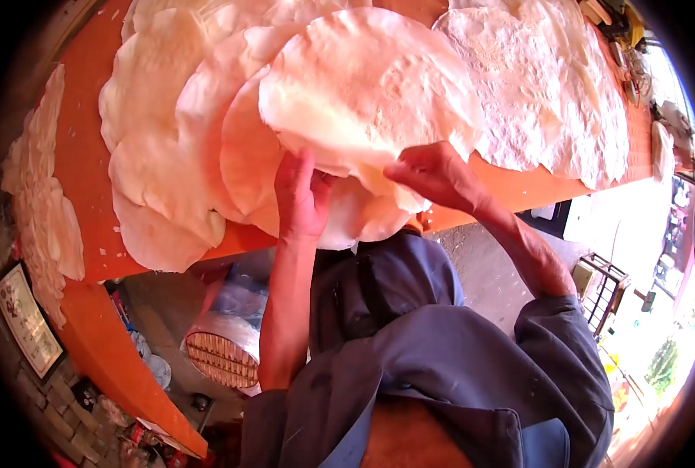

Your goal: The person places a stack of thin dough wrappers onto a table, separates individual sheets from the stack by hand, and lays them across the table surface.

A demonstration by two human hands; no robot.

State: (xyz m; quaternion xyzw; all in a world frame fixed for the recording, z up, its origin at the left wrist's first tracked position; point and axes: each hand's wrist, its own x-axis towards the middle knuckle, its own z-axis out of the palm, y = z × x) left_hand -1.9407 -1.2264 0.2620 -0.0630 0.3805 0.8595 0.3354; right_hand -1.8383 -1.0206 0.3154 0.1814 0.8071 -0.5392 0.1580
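Across the upper middle of the head view, handles a large, round, thin, pale sheet with a blistered surface point(371, 78), lying over other sheets on a long orange tabletop point(90, 179). Pinches its near rim with the bare right hand point(433, 175), fingers curled closed, forearm reaching in from the right. Touches the same rim farther left with the bare left hand point(300, 199), thumb up against the sheet and fingers partly hidden; cannot tell whether gripping there or only supporting. Has a pale lower sheet point(371, 214) hanging past the table's front edge between the forearms. Has a broad stack of overlapping cream sheets point(152, 125) just to the left, a heap of wrinkled white sheets point(534, 93) to the right, and a narrow row of pale sheets point(43, 218) along the far left. Wears a loose, dark blue-grey jacket point(456, 366). Shows below, near the left forearm, a round slatted brown basket-like end point(221, 360).
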